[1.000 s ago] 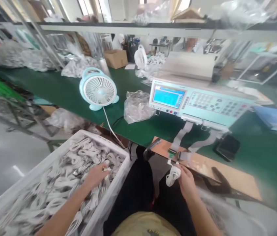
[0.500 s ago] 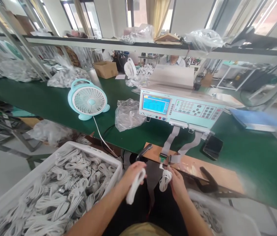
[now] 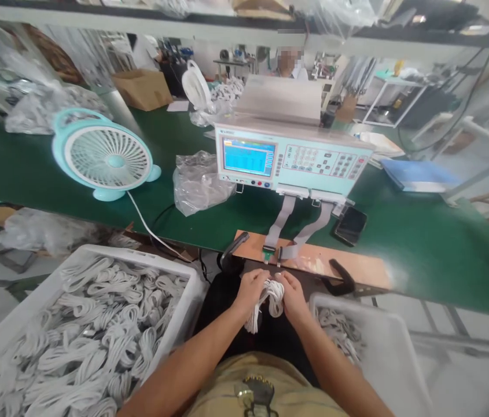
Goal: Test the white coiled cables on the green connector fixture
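Observation:
My left hand [image 3: 250,291] is closed on a coiled white cable [image 3: 253,322], whose loops hang below the fingers. Close beside it, my right hand [image 3: 293,294] grips a second coiled white cable [image 3: 276,300]. The fingertips of both hands nearly meet, and the two bundles touch or overlap; the cable ends are too small to make out. Just beyond the hands, a small green connector board [image 3: 268,255] hangs on one grey ribbon cable [image 3: 282,219] at the wooden strip [image 3: 309,262]. Both ribbons run up to a tester [image 3: 287,153] with a lit blue screen.
A white bin [image 3: 183,324] full of coiled cables stands at left; another bin [image 3: 383,341] with fewer coils is at right. On the green table [image 3: 175,231] are a fan [image 3: 114,159], a plastic bag [image 3: 198,182], a black phone [image 3: 350,226] and a blue folder [image 3: 420,174]. Black clamps hold the strip.
My right hand has drawn its coiled cable back from the connector board toward my body. My left hand has brought its coil alongside. The camera view has tilted down and shifted right.

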`<state>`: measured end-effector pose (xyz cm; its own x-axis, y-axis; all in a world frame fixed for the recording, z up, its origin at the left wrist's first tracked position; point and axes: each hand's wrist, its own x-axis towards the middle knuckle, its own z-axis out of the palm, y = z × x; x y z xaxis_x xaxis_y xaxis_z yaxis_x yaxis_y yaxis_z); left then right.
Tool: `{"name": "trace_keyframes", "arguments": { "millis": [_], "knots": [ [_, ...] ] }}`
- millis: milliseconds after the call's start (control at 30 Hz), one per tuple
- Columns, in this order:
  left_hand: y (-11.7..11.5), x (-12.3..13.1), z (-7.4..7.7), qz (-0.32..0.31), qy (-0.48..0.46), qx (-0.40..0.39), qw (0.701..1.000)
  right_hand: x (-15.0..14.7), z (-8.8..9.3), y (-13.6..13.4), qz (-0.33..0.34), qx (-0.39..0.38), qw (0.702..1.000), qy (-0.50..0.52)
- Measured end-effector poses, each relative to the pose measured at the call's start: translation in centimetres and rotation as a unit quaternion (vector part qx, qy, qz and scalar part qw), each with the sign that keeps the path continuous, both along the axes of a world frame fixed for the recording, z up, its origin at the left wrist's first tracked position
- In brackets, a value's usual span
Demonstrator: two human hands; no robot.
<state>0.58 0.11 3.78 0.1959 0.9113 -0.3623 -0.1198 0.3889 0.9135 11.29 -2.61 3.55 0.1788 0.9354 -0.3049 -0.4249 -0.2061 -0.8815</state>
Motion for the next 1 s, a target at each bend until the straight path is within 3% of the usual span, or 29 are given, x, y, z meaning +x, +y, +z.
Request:
{"name": "trace_keyframes", "arguments": {
  "millis": [100,167,200,267,333,367,433,533,700,767,867,1000],
  "knots": [
    [-1.5,-0.5,0.5,-0.026,-0.062,-0.084,0.994,4.1,0.6,-2.2,0.067,-0.029,0.996,-0.050],
    [-2.1,-0.8,0.7,-0.028,-0.117,-0.126,0.985,8.0,0.9,-3.9,0.124,-0.067,0.978,-0.151],
    [-2.4,-1.0,0.7,-0.029,-0.136,-0.136,0.981,9.8,1.1,-4.8,0.138,-0.083,0.958,-0.236],
    [-2.7,-1.0,0.7,-0.040,-0.145,-0.130,0.980,11.9,1.6,-6.1,0.097,-0.088,0.900,-0.416],
    [-3.0,-0.6,0.6,-0.059,-0.128,-0.106,0.984,11.6,2.1,-6.9,0.082,-0.043,0.849,-0.520],
    [-3.2,-0.4,0.7,-0.071,-0.117,-0.091,0.986,10.6,2.3,-7.0,0.103,-0.005,0.842,-0.529],
    [-3.4,0.1,1.1,-0.103,-0.093,-0.065,0.988,7.7,2.6,-6.9,0.175,0.079,0.856,-0.480],
    [-3.5,0.5,2.0,-0.155,-0.067,-0.045,0.985,4.1,2.5,-6.0,0.186,0.128,0.889,-0.399],
    [-3.8,0.0,2.6,-0.190,-0.056,-0.060,0.978,3.1,1.4,-5.0,0.206,0.150,0.911,-0.325],
    [-4.0,-0.1,2.1,-0.172,-0.039,-0.042,0.983,3.3,1.1,-4.7,0.243,0.161,0.909,-0.297],
    [-4.4,0.0,1.0,-0.101,0.010,0.046,0.994,3.0,1.0,-4.6,0.270,0.172,0.905,-0.279],
    [-4.2,-0.3,0.0,-0.047,0.080,0.100,0.991,2.1,0.8,-4.5,0.194,0.137,0.916,-0.325]
  ]
}}
